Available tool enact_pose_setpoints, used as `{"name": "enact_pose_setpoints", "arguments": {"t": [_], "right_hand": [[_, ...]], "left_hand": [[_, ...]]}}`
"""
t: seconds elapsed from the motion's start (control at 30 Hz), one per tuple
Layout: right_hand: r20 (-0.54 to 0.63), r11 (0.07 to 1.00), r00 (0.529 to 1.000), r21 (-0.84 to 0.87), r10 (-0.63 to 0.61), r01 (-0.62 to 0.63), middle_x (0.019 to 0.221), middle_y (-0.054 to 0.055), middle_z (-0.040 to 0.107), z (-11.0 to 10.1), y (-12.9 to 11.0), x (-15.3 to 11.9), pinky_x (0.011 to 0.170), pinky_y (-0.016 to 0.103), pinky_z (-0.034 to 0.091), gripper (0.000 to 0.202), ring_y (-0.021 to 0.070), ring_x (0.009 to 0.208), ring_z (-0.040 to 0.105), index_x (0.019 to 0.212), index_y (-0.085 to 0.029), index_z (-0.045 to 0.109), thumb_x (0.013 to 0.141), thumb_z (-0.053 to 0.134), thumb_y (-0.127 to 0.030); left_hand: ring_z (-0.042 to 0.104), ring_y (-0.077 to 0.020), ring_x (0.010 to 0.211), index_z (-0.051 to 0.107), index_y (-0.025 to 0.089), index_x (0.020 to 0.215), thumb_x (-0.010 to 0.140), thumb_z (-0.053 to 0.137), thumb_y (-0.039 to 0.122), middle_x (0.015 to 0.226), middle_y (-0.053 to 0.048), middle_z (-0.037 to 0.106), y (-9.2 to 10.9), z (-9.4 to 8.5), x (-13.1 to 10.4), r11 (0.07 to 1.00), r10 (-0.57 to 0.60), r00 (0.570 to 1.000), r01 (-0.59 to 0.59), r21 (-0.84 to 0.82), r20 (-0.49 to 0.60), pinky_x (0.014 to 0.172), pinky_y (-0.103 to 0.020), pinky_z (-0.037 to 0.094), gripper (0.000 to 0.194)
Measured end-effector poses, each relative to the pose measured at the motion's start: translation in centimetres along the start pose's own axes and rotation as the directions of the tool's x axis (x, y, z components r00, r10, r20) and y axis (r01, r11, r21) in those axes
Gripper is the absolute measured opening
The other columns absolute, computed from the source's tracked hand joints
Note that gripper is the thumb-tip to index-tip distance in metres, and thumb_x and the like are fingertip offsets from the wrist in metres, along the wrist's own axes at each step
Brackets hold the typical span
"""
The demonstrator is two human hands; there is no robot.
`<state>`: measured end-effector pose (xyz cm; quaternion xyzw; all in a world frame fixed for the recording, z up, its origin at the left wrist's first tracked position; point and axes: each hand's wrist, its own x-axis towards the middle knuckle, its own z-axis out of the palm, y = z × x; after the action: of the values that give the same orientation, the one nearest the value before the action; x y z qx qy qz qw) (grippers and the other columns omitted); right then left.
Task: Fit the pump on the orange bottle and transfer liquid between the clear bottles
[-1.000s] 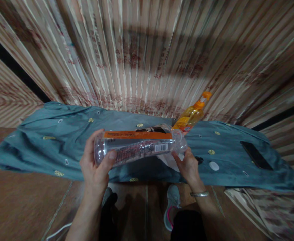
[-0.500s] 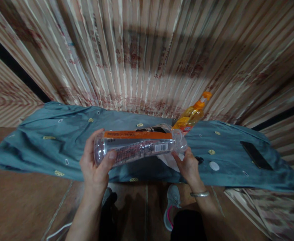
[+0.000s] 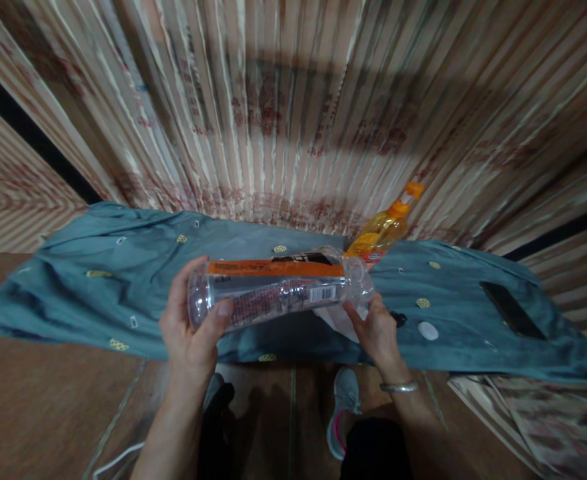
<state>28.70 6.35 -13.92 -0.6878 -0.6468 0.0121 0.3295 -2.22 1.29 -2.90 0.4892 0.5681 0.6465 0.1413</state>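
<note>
Teal cloth point(image 3: 148, 280), two hands point(image 3: 189, 328) point(image 3: 377, 331) gripping one clear bottle point(image 3: 278, 293), one pump bottle point(image 3: 381, 230), one phone point(image 3: 512, 310), one white disc point(image 3: 428, 331)

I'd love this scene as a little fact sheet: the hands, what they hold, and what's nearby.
Left hand: grips the clear bottle at its base end
Right hand: at its neck end, grip partly hidden
Clear bottle: held sideways, orange band on it
Beyond it: orange-topped bottle
To the right: white disc, dark phone
Surface: blue-green patterned cloth
</note>
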Motion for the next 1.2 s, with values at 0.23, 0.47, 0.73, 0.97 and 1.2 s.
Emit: {"name": "enact_pose_setpoints", "arguments": {"t": [0.23,0.47,0.73,0.97,1.2], "right_hand": [[-0.008,1.000,1.000,-0.003,-0.009,0.009,0.094,0.019,0.074,0.01,0.00,0.01,0.070,0.039,0.055,0.076,0.0308,0.085,0.072,0.119,-0.012,0.058,0.093,0.031,-0.078],[0.001,1.000,1.000,-0.021,-0.009,0.009,0.090,0.019,0.074,0.00,0.11,-0.02,0.069,0.038,0.054,0.080,0.0306,0.083,0.072,0.120,-0.010,0.058,0.093,0.029,-0.079],[-0.003,1.000,1.000,-0.020,-0.016,0.016,0.090,0.019,0.074,0.05,0.10,-0.01,0.069,0.038,0.054,0.082,0.0305,0.083,0.072,0.119,-0.010,0.059,0.092,0.028,-0.081],[-0.008,0.999,1.000,-0.025,-0.021,0.021,0.091,0.021,0.074,-0.01,0.03,0.04,0.069,0.038,0.054,0.086,0.0313,0.083,0.072,0.119,-0.009,0.059,0.092,0.025,-0.083],[-0.026,0.999,0.999,-0.022,-0.030,0.029,0.090,0.020,0.074,0.16,0.11,0.02,0.069,0.039,0.055,0.088,0.0311,0.083,0.072,0.119,-0.009,0.059,0.091,0.024,-0.084]], "left_hand": [[0.067,-0.0265,0.095,0.065,0.028,0.124,0.076,0.072,0.058,0.107,-0.003,0.072,0.13,-0.05,-0.09,0.999,-0.018,1.000,0.018,-0.028,0.000,0.083,-0.040,0.054,0.058],[0.066,-0.0249,0.093,0.067,0.027,0.124,0.076,0.073,0.056,0.105,-0.001,0.072,0.12,-0.06,0.00,0.999,0.015,1.000,-0.015,-0.039,-0.002,0.081,-0.037,0.052,0.056],[0.066,-0.0245,0.092,0.068,0.027,0.123,0.075,0.075,0.057,0.105,-0.001,0.073,-0.01,0.03,-0.01,0.998,0.008,1.000,-0.009,-0.059,-0.011,0.080,-0.037,0.052,0.057],[0.066,-0.0248,0.095,0.068,0.028,0.124,0.076,0.074,0.055,0.108,-0.001,0.073,-0.01,-0.03,-0.02,0.998,0.018,1.000,-0.018,-0.066,-0.005,0.083,-0.037,0.052,0.056],[0.066,-0.0242,0.095,0.068,0.027,0.123,0.075,0.076,0.055,0.107,-0.001,0.073,0.03,0.02,0.01,0.997,0.012,1.000,-0.013,-0.081,-0.013,0.082,-0.036,0.051,0.057]]}}
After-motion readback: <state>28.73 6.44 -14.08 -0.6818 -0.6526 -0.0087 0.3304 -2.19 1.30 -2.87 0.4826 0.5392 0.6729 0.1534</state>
